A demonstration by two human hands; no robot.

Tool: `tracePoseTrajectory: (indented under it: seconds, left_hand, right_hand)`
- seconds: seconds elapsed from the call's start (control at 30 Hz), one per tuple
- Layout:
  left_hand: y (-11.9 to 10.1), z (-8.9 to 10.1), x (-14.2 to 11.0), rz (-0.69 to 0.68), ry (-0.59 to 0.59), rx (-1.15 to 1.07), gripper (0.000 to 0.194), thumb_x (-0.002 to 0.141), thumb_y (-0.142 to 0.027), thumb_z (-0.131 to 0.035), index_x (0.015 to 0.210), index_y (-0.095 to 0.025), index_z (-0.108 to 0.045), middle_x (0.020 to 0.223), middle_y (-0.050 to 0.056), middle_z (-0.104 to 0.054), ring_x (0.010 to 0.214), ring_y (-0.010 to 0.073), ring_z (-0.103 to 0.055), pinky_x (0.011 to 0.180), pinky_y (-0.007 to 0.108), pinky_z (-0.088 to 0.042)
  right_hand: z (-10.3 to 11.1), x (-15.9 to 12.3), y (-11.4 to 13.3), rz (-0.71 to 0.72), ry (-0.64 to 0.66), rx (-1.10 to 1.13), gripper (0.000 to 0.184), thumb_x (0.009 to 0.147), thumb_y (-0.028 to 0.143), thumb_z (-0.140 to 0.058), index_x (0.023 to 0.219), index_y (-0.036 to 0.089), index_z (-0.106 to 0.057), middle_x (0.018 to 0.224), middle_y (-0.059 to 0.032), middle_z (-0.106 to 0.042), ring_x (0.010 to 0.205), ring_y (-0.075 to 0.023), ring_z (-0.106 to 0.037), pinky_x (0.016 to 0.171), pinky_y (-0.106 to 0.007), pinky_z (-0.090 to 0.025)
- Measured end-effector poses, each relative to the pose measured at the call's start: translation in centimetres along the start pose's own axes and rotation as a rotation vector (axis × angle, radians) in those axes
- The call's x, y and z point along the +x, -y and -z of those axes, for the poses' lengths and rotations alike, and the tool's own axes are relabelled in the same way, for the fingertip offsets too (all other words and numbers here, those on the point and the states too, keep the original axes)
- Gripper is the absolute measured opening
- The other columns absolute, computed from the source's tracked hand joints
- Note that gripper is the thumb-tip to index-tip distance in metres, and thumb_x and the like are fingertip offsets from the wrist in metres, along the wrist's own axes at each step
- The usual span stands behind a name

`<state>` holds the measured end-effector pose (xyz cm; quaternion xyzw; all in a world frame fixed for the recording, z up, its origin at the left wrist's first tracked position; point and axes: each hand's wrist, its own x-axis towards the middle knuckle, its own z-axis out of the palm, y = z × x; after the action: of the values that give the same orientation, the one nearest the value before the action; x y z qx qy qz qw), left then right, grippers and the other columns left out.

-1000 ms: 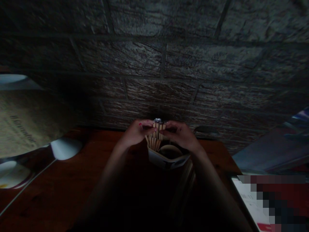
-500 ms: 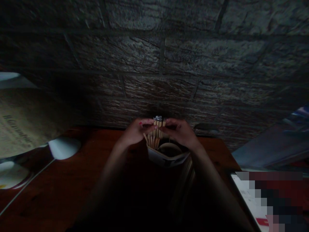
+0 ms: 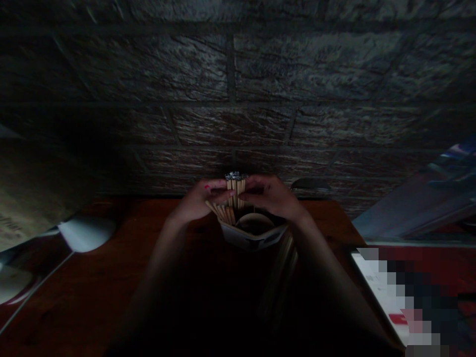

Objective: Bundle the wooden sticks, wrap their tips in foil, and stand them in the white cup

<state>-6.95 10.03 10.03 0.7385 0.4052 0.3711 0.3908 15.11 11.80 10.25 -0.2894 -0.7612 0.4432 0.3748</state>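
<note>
A bundle of wooden chopsticks (image 3: 235, 191), with dark silvery patterned tops, stands upright above a box. My left hand (image 3: 201, 198) pinches the bundle from its left side, thumb in front. From the right, my right hand (image 3: 273, 196) closes its thumb and fingers on the same sticks. Below them is the pale, angular holder box (image 3: 253, 240). More chopsticks (image 3: 225, 214) lean out of its left part, and a round rim (image 3: 256, 218) shows inside it. Whether the held bundle's lower ends rest in the box is hidden.
A rough brick wall (image 3: 230, 124) rises behind the wooden table (image 3: 137, 238). At left are a brown paper bag (image 3: 22, 198), a white cup-like object (image 3: 87, 235) and a thin pale cord (image 3: 40, 290). Loose sticks (image 3: 278, 277) lie dimly in front; a tablet-like screen (image 3: 375, 282) is at right.
The view has shifted slightly, so the hands, box and bundle appear a little further left. Both hands keep their hold on the chopsticks.
</note>
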Motion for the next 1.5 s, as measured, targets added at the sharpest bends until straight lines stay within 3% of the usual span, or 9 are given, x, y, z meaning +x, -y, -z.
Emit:
tracePoseTrajectory:
  seconds: [0.3, 0.5, 0.73, 1.1, 1.33, 1.5]
  left_hand:
    - [-0.7, -0.2, 0.0, 0.003, 0.014, -0.074, 0.03, 0.086, -0.035, -0.069, 0.11, -0.018, -0.074, 0.105, 0.007, -0.077, 0.095, 0.0206, -0.072, 0.082, 0.031, -0.057]
    - [-0.3, -0.1, 0.1, 0.001, 0.017, -0.064, 0.031, 0.087, -0.035, -0.067, 0.113, -0.018, -0.073, 0.107, 0.007, -0.077, 0.097, 0.0209, -0.071, 0.084, 0.032, -0.056]
    - [-0.1, -0.4, 0.2, -0.001, 0.017, -0.112, 0.031, 0.084, -0.036, -0.071, 0.106, -0.015, -0.074, 0.104, 0.009, -0.077, 0.092, 0.022, -0.071, 0.083, 0.034, -0.056]
    - [-0.3, -0.9, 0.3, -0.016, -0.038, -0.082, 0.025, 0.084, -0.035, -0.07, 0.1, -0.015, -0.074, 0.096, 0.007, -0.077, 0.084, 0.0188, -0.07, 0.075, 0.03, -0.055]
    - [0.0, -0.8, 0.5, -0.049, -0.012, -0.093, 0.026, 0.085, -0.034, -0.07, 0.104, -0.016, -0.073, 0.101, 0.008, -0.077, 0.09, 0.0195, -0.07, 0.08, 0.031, -0.054]
    - [0.2, -0.7, 0.4, -0.07, -0.055, -0.031, 0.022, 0.085, -0.035, -0.07, 0.096, -0.016, -0.075, 0.092, 0.005, -0.076, 0.084, 0.0184, -0.069, 0.076, 0.03, -0.055]
  right_hand:
    - [0.2, -0.1, 0.3, 0.005, -0.009, -0.058, 0.013, 0.083, 0.022, -0.067, 0.094, 0.018, -0.071, 0.093, -0.0038, -0.075, 0.086, -0.0165, -0.068, 0.08, -0.031, -0.051]
    - [-0.1, 0.1, 0.1, 0.048, -0.065, -0.177, 0.008, 0.085, 0.025, -0.065, 0.089, 0.02, -0.07, 0.088, -0.0003, -0.074, 0.081, -0.0145, -0.066, 0.077, -0.029, -0.049]
    - [-0.7, 0.2, 0.1, 0.054, -0.112, -0.232, 0.007, 0.085, 0.025, -0.066, 0.086, 0.019, -0.07, 0.085, -0.0006, -0.073, 0.078, -0.0147, -0.066, 0.073, -0.028, -0.048]
    - [0.6, -0.5, 1.8, 0.056, -0.078, -0.076, 0.01, 0.085, 0.028, -0.068, 0.092, 0.023, -0.074, 0.091, -0.0003, -0.076, 0.084, -0.0169, -0.069, 0.078, -0.03, -0.051]
    - [-0.5, -0.2, 1.3, 0.035, -0.114, -0.235, 0.014, 0.085, 0.025, -0.069, 0.099, 0.023, -0.072, 0.092, -0.0009, -0.078, 0.085, -0.0188, -0.072, 0.075, -0.031, -0.052]
    - [-0.6, 0.0, 0.7, 0.035, -0.091, -0.242, 0.012, 0.086, 0.021, -0.066, 0.096, 0.023, -0.073, 0.093, -0.0008, -0.078, 0.086, -0.018, -0.072, 0.077, -0.031, -0.052]
